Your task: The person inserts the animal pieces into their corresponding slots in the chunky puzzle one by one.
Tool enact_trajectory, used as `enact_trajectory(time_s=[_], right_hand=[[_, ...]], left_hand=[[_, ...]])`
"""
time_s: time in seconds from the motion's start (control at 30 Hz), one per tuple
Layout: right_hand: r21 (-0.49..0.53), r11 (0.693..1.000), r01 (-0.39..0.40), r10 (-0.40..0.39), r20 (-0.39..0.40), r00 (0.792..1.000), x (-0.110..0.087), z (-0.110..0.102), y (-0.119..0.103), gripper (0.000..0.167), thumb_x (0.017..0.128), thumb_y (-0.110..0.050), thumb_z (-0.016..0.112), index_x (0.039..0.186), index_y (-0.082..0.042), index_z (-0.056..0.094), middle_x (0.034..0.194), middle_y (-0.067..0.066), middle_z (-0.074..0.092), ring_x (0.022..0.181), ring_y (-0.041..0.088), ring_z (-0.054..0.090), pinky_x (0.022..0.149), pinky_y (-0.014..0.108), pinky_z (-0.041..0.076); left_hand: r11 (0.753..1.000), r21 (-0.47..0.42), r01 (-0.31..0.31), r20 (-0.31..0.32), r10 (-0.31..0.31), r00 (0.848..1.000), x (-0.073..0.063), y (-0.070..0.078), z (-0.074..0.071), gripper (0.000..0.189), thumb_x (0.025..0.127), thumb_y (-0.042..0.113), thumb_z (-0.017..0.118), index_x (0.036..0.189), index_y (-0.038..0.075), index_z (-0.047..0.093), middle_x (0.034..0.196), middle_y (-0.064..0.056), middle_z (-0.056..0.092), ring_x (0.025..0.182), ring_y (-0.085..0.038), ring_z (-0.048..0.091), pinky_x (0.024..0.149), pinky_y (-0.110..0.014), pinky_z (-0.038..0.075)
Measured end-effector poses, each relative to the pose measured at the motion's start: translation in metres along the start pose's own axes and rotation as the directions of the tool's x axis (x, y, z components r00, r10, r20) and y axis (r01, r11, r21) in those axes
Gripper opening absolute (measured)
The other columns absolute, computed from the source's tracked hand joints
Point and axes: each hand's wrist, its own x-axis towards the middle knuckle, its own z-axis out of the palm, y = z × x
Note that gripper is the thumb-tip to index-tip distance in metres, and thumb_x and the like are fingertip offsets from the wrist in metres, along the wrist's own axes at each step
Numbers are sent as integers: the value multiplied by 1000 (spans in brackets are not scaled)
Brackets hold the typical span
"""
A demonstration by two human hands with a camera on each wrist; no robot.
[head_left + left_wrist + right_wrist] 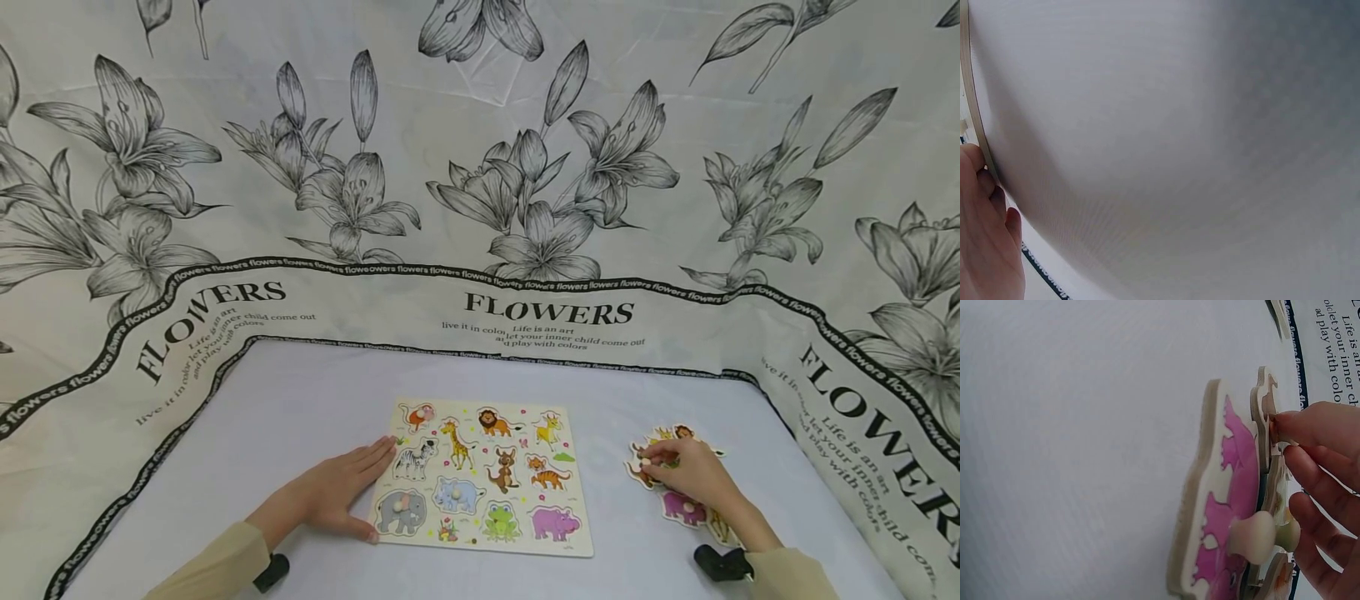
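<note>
On the white-covered desk point(300, 396), animal puzzle board point(525, 493) flat, left hand point(333, 496) at its left edge, fingers point(375, 457) straight, thumb apart, right hand point(693, 475) pinching kangaroo piece point(639, 477), among loose pieces point(681, 509) right of board.

Pale puzzle board point(481, 457), flat; knobbed monkey piece point(423, 416) seated at 11 o'clock, elephant piece point(410, 518) at 7. At its 3 o'clock, loose heaped pieces point(662, 434), purple hippo piece point(678, 507) at their 6.

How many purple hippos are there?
2: a hippo picture at the lower right of the board, and a loose hippo piece near the right hand, which may hide more.
</note>
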Motion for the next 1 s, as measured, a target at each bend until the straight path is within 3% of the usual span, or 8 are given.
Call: enact_trajectory(time_s=[0.4,0.77,1.0], right_hand=[[-11,1000,23,-23,-21,1000,1,-3,-4,17,79,-22,78,92,-13,76,75,-9,68,66,-1,51,57,21,44],[-2,1000,15,-15,-35,999,3,-7,-12,19,79,-23,78,95,-12,76,84,-4,71,74,8,56,58,22,45],[-26,1000,18,-20,-67,998,5,-6,-17,22,79,-22,77,98,-11,76,85,-3,72,77,11,55,64,25,46]], left_hand=[[1000,-5,7,15,-7,1000,0,0,-1,113,74,79,52,152,3,24,161,-12,19,148,-28,23,117,-44,31],[1000,-2,12,20,-12,1000,0,0,-2,113,74,80,52,152,4,23,161,-12,18,148,-28,23,118,-43,31],[1000,2,7,19,-7,1000,0,1,-2,113,74,80,52,152,4,23,161,-12,18,148,-28,23,118,-42,31]])
